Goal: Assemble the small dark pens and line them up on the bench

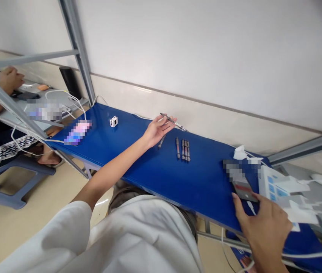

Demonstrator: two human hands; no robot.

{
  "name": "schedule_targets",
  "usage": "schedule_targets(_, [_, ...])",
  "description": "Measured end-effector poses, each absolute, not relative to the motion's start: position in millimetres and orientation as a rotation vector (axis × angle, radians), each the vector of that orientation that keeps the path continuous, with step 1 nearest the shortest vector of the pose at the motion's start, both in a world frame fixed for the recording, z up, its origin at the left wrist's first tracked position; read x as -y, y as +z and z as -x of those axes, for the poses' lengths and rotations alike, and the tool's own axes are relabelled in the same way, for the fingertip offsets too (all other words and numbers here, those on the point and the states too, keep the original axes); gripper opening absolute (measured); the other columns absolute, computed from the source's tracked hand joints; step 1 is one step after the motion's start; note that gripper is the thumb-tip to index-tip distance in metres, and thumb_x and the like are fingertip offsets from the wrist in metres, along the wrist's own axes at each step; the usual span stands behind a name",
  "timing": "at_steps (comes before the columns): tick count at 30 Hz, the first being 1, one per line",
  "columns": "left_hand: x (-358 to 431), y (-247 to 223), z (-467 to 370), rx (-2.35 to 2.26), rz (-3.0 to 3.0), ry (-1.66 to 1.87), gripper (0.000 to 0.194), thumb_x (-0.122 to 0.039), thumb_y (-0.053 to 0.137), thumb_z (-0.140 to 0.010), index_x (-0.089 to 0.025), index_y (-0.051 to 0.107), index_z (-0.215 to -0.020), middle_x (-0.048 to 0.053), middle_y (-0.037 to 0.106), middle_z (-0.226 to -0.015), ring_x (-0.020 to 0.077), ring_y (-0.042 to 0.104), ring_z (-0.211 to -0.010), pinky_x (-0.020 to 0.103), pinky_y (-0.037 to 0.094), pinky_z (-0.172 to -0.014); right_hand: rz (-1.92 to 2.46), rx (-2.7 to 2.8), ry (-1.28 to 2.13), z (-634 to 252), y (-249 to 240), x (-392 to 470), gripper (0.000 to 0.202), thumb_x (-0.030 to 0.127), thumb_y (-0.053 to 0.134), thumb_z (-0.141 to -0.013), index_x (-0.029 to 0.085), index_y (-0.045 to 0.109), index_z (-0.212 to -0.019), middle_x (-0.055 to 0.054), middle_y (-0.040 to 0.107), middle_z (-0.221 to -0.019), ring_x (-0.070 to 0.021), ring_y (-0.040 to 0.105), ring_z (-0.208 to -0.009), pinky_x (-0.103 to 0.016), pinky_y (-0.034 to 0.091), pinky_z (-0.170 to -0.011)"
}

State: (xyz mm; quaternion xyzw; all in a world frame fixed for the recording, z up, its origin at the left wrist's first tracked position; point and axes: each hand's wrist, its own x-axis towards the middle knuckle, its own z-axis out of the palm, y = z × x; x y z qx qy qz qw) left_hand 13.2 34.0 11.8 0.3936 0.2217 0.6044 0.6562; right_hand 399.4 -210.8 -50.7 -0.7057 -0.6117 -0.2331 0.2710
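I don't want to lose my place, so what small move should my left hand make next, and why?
Probably lower the pen to the desk beside the row of pens: your left hand holds it up, and several lie side by side there.

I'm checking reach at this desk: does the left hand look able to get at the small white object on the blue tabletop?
Probably yes: nothing visible stands between the left hand and the small white object. The pen in that hand's grip may hinder picking it up, though.
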Motion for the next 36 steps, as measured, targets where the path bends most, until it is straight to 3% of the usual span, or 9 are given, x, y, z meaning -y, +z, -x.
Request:
schedule_targets(3, [-28.0,17.7,-14.2,-0.503,-0.832,1.335,0.023,-0.031,0.061,-0.116,-0.014,0.071,-0.128,0.017,0.076,-0.139,0.0317,0.069,-0.144,0.050,0.060,-0.118,1.928,1.583,-0.522,-402.2,-49.3,214.5,0.078,0.075,0.061,-0.098,0.011,0.073,-0.142,-0.033,0.073,-0.120,-0.0594,0.065,-0.117,-0.070,0.051,-0.093])
schedule_targets(8, [-20.2,21.5,-17.7,-0.324,-0.559,1.274,0.011,-0.024,0.072,-0.106,-0.014,0.076,-0.110,0.014,0.082,-0.123,0.0281,0.075,-0.136,0.043,0.055,-0.123,1.951,1.431,-0.488,-401.3,-52.4,210.6,0.090,0.089,0.065,-0.089,0.009,0.077,-0.131,-0.031,0.074,-0.118,-0.0569,0.066,-0.115,-0.071,0.051,-0.098])
schedule_targets(12, [-17.1,23.4,-18.8,-0.267,-0.457,1.223,0.007,-0.022,0.075,-0.102,-0.015,0.077,-0.103,0.012,0.084,-0.115,0.0253,0.078,-0.129,0.041,0.052,-0.126,1.882,1.417,-0.529,-399.6,-57.3,212.1,0.078,0.085,0.067,-0.091,0.014,0.079,-0.123,-0.026,0.078,-0.124,-0.0534,0.071,-0.114,-0.068,0.054,-0.103])
schedule_targets(20, [-15.0,21.9,-20.9,-0.304,-0.497,1.237,0.010,-0.024,0.077,-0.100,-0.016,0.076,-0.106,0.013,0.083,-0.112,0.0253,0.080,-0.122,0.042,0.056,-0.120,1.844,1.448,-0.568,-399.1,-57.0,211.8,0.063,0.077,0.073,-0.092,0.021,0.080,-0.121,-0.025,0.080,-0.118,-0.0570,0.073,-0.114,-0.070,0.056,-0.099])
schedule_targets(26, [-14.2,19.9,-23.1,-0.310,-0.574,1.249,0.017,-0.029,0.083,-0.098,-0.017,0.077,-0.109,0.010,0.081,-0.107,0.0195,0.080,-0.102,0.036,0.061,-0.106,1.874,1.458,-0.587,-399.0,-54.7,210.0,0.073,0.085,0.064,-0.091,0.020,0.080,-0.120,-0.025,0.079,-0.111,-0.0545,0.072,-0.107,-0.070,0.056,-0.091])
schedule_targets(30, [-11.0,19.9,-26.4,-0.398,-0.670,1.238,0.028,-0.038,0.088,-0.096,-0.018,0.079,-0.113,0.004,0.071,-0.094,0.0125,0.072,-0.083,0.028,0.060,-0.086,1.857,1.462,-0.609,-396.7,-53.6,207.8,0.067,0.080,0.064,-0.093,0.022,0.081,-0.121,-0.025,0.078,-0.105,-0.0548,0.072,-0.105,-0.069,0.055,-0.088])
schedule_targets(33, [-6.9,18.3,-29.3,-0.395,-0.828,1.192,0.034,-0.046,0.091,-0.093,-0.018,0.080,-0.111,0.003,0.064,-0.090,0.0085,0.059,-0.067,0.021,0.047,-0.058,1.827,1.525,-0.548,-390.3,-52.2,200.9,0.059,0.071,0.064,-0.097,0.020,0.079,-0.122,-0.024,0.079,-0.109,-0.0525,0.073,-0.108,-0.066,0.056,-0.093])
schedule_targets(36, [-2.8,15.0,-32.8,-0.365,-0.988,1.151,0.038,-0.053,0.089,-0.093,-0.020,0.081,-0.112,0.001,0.058,-0.087,0.0057,0.039,-0.056,0.022,0.028,-0.046,1.750,1.608,-0.454,-374.7,-47.9,185.4,0.050,0.065,0.064,-0.099,0.021,0.076,-0.118,-0.021,0.081,-0.117,-0.0468,0.074,-0.110,-0.061,0.057,-0.100])
